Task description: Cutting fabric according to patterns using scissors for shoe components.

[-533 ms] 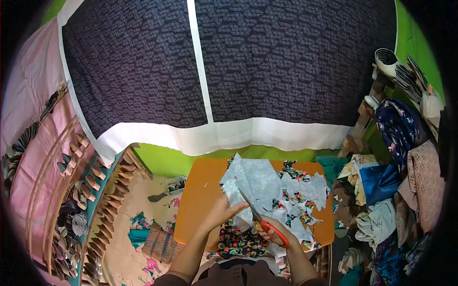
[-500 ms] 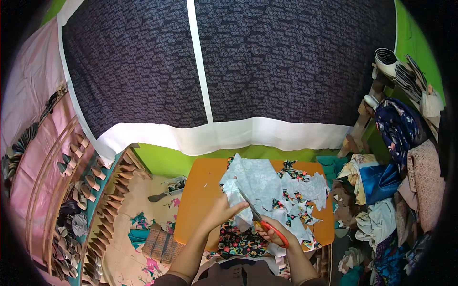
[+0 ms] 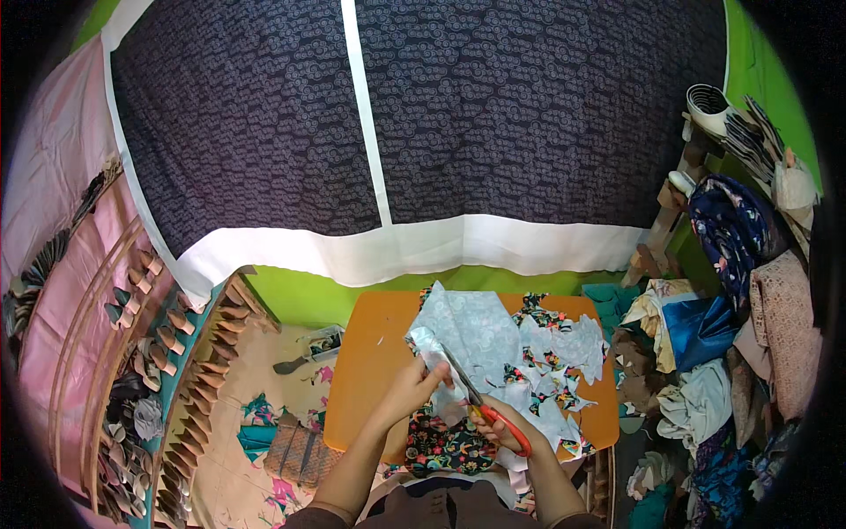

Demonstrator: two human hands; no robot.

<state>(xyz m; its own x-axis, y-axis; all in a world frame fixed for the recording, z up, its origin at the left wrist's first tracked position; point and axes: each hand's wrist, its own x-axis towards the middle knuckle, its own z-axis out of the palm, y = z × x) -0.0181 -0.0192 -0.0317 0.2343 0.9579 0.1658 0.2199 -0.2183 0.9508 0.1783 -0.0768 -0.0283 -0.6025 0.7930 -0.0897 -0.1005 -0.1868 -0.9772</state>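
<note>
My right hand (image 3: 498, 427) grips the red handles of a pair of scissors (image 3: 520, 434), whose dark blades point up and left. My left hand (image 3: 418, 388) is closed on a piece of pale fabric (image 3: 429, 346) just left of the blades. The blades lie along the edge of that piece; whether they are apart is hard to tell. Beneath lies a larger pale blue cloth (image 3: 471, 322) with a faint pattern. Cut scraps (image 3: 564, 353), pale on one side and dark floral on the other, cover the table's right part. Dark floral fabric (image 3: 445, 443) hangs near my lap.
The work lies on an orange table (image 3: 352, 379). To the left stands a rack of shoe forms (image 3: 189, 414), with a brown patterned bundle (image 3: 300, 454) and scraps on the floor. Fabric heaps (image 3: 696, 401) crowd the right side. A dark patterned curtain (image 3: 529, 115) hangs behind.
My left hand has shifted slightly down and its fingers have curled in more around the pale fabric. The scissors and my right hand stay almost in place.
</note>
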